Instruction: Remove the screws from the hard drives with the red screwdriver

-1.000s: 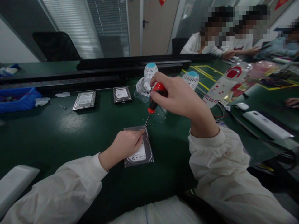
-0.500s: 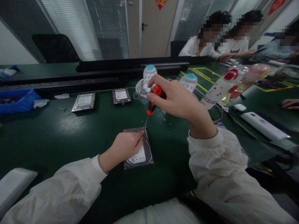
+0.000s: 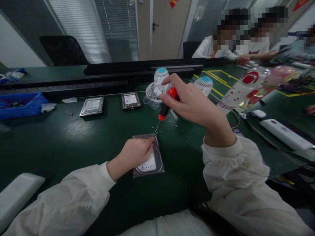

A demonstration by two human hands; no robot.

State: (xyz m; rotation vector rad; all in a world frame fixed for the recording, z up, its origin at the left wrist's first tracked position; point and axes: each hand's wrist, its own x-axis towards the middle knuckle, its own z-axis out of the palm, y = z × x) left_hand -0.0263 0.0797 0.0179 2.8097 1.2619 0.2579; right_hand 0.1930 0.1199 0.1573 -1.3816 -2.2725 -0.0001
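A silver hard drive [image 3: 158, 157] with a white label lies flat on the dark green table in front of me. My left hand [image 3: 133, 151] rests across it and holds it down, its index finger stretched toward the far right corner. My right hand [image 3: 190, 101] grips a red and black screwdriver [image 3: 165, 110] by its handle, with thumb and index finger on the left side. The screwdriver leans to the right, and its tip meets the drive's far right corner; whether it sits in a screw is too small to tell. Several tiny screws [image 3: 176, 126] lie scattered beyond that corner.
Two more hard drives, one larger [image 3: 92, 106] and one smaller [image 3: 131, 100], lie farther back. White fans with blue caps [image 3: 161, 76] stand behind my right hand. A blue bin [image 3: 22, 106] is at left, a clear bottle [image 3: 242, 87] at right. Co-workers [image 3: 209, 47] sit across the table.
The screwdriver leans farther to the right, and the fingers of my right hand have shifted on its handle. The whole view has moved slightly. My left hand stays on the drive.
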